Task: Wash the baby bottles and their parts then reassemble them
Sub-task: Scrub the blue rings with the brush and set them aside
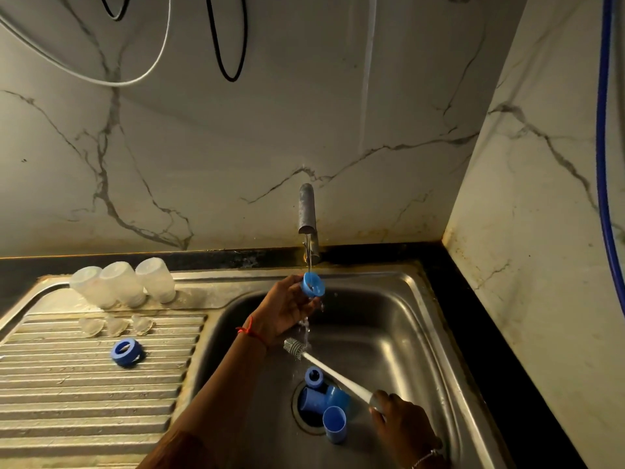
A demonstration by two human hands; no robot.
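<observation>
My left hand [287, 309] holds a blue bottle ring [313, 284] under the running tap [308, 218], fingers curled round it. My right hand [402, 424] grips the handle of a white bottle brush [334, 372] whose grey bristle head points up-left below the ring. Three clear bottles [125, 286] stand upside down at the back of the drainboard, with three clear teats [115, 325] in front of them. Another blue ring [126, 352] lies on the ribbed drainboard. Several blue caps and a ring [326, 401] lie around the sink drain.
The steel sink basin [399, 333] takes up the middle, its ribbed drainboard [84, 401] to the left. A black counter edge [473, 299] and marble wall close the right side. Cables hang on the back wall; a blue hose [603, 130] runs down at right.
</observation>
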